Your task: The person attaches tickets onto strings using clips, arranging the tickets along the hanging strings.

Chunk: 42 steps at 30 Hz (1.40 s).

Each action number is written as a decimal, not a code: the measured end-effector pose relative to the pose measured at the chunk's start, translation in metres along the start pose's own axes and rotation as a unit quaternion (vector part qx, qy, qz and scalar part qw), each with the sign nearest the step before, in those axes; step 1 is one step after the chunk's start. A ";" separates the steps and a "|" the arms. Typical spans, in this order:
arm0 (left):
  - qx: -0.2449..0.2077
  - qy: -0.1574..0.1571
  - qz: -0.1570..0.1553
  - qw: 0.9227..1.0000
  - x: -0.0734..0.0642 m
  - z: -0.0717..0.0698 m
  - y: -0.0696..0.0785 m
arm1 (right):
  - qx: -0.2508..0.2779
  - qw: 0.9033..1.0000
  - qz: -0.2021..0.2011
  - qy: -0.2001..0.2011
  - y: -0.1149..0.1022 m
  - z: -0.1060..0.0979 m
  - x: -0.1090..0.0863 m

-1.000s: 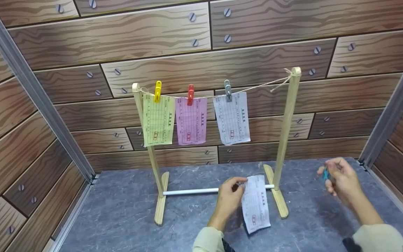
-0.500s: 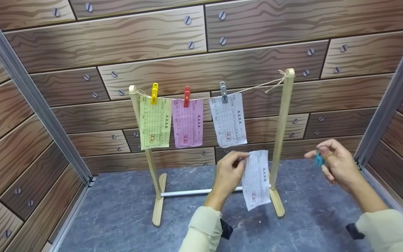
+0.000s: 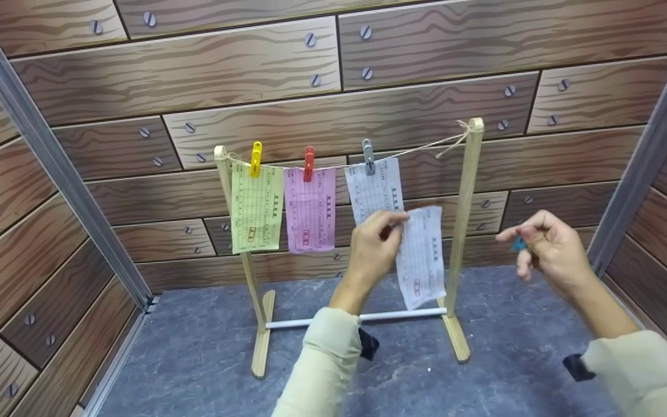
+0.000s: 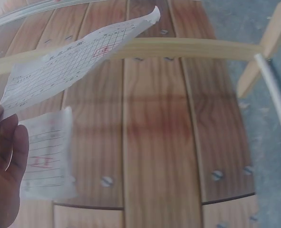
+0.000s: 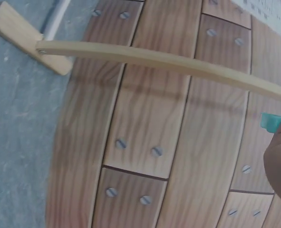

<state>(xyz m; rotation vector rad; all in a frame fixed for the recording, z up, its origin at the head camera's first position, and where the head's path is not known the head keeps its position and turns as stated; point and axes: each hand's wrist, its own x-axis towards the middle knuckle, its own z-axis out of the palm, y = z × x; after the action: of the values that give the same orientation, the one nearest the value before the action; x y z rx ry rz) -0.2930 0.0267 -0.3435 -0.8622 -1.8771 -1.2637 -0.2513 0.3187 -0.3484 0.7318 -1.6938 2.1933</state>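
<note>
My left hand pinches the top left corner of a white printed slip, which hangs down in front of the stand. In the left wrist view the same slip slants away from the fingertips. To the right of the stand, my right hand holds a small teal clothespin between thumb and fingers; most of it is hidden. On the string hang a yellow-green slip under a yellow clothespin, a pink slip under a red clothespin, and another white slip under a grey clothespin.
The wooden stand has a left post, a right post and a white crossbar low down. It stands on a grey marbled tabletop. A wood-patterned wall rises behind, and metal frame bars run at both sides.
My left hand has raised the white slip from near the tabletop until it overlaps the hanging white one. My right hand has moved up and slightly left with the teal clothespin.
</note>
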 end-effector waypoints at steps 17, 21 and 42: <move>0.099 0.009 0.009 0.995 0.055 -0.012 0.022 | -0.024 0.996 0.020 -0.078 -0.037 0.044 0.032; 0.104 0.023 0.004 0.994 0.064 -0.013 0.026 | -0.046 0.994 0.055 -0.078 -0.049 0.052 0.037; 0.172 0.094 -0.053 0.979 0.089 -0.011 0.036 | -0.076 0.997 0.015 -0.013 -0.077 0.061 0.053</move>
<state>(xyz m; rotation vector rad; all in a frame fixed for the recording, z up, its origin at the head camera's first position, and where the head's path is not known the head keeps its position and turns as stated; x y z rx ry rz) -0.3085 0.0390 -0.2490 -0.4509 -1.9306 -1.0000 -0.2432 0.2769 -0.2452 0.7027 -1.8716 2.0556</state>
